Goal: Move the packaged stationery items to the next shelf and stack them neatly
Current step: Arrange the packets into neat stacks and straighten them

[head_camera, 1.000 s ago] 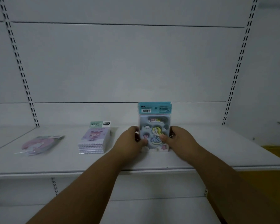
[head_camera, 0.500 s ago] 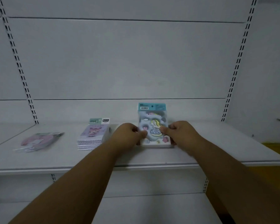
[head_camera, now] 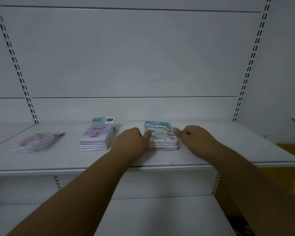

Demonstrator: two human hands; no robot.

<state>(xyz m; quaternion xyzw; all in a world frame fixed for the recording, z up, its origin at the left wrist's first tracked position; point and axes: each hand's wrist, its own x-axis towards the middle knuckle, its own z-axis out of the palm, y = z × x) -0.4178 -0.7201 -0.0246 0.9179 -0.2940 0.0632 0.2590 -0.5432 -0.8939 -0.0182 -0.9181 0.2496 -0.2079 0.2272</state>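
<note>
While flat on the shelf [head_camera: 228, 150], sticker-pack stack [head_camera: 161, 138] between two loosely curled, empty hands [head_camera: 134, 140] [head_camera: 192, 138].

One head-worn view, facing the shelving straight on.
You look forward and slightly down from close in: the white shelf [head_camera: 228, 150] crosses mid-frame, both forearms reach in from the bottom edge, and the back panel [head_camera: 134, 53] fills the upper half.

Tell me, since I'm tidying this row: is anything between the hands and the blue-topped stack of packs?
Nothing visible. The left hand touches the blue-topped stack on its left side, the right hand sits at its right side. The purple notebook stack lies apart, further left on the shelf.
</note>
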